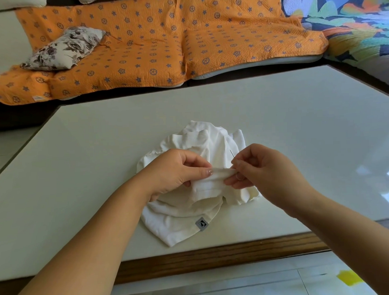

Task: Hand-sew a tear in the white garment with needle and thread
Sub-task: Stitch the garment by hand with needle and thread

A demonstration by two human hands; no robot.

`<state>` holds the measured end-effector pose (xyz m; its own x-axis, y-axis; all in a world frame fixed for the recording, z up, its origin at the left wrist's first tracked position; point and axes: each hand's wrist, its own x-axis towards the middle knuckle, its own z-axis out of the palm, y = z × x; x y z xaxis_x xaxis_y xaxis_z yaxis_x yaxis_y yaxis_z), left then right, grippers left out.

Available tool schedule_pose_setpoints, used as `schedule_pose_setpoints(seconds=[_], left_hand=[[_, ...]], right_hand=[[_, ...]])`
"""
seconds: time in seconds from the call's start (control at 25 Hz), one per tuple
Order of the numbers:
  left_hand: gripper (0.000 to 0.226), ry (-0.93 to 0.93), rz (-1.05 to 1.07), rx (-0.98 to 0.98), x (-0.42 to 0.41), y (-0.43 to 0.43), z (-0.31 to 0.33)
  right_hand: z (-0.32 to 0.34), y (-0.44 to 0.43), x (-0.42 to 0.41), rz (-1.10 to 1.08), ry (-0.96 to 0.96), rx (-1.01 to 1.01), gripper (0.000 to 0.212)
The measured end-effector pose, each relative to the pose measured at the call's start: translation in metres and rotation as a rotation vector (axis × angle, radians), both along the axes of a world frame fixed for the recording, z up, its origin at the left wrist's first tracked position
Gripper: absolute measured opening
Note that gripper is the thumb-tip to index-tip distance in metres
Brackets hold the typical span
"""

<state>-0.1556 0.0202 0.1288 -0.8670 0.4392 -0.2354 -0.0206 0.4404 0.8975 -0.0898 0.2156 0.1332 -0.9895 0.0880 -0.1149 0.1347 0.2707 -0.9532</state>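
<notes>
A crumpled white garment (182, 214) with a small grey label lies on the table (79, 162) near its front edge. My left hand (174, 170) pinches a raised fold of the cloth between thumb and fingers. Just to the right, my right hand (258, 167) pinches a thin needle (232, 154) at the end of that same fold. The needle's tip points up and away from me. I cannot make out the thread.
The pale glossy table has a wooden front rim (215, 257). Behind it stands a sofa under an orange patterned cover (163, 44), with a flowered cushion (64, 48) at the left. A colourful leaf-print fabric (350, 20) lies at the far right.
</notes>
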Motion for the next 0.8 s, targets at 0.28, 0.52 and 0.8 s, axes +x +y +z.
schedule_pose_setpoints(seconds=[0.28,0.52,0.8], left_hand=[[0.004,0.003,0.005,0.021,0.002,0.003,-0.001],[0.003,-0.010,0.010,0.049,0.002,0.003,-0.002],[0.006,-0.042,-0.002,0.066,0.001,0.002,-0.003]], right_hand=[[0.004,-0.004,0.009,0.021,0.133,0.277,0.011],[-0.002,-0.007,0.008,0.216,0.026,0.225,0.011],[-0.004,-0.007,0.005,0.231,0.019,0.251,0.018]])
